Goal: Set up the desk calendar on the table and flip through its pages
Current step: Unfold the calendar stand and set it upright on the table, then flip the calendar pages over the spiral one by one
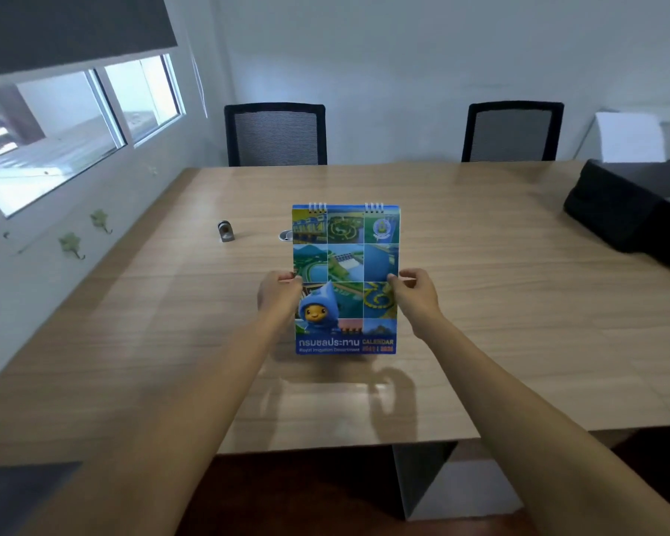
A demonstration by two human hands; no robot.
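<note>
A spiral-bound desk calendar (346, 265) with a blue cover of photo tiles and a cartoon mascot stands upright over the middle of the wooden table (480, 303), cover facing me, wire rings at the top. My left hand (277, 295) pinches its left edge about halfway up. My right hand (416, 294) pinches the right edge at the same height. Whether the calendar's bottom edge touches the tabletop I cannot tell.
A small metal object (226, 230) and a round silver piece (286, 236) lie on the table behind the calendar. A black bag (627, 210) sits at the right end. Two black mesh chairs (275, 135) (513, 133) stand at the far side. A window wall runs along the left.
</note>
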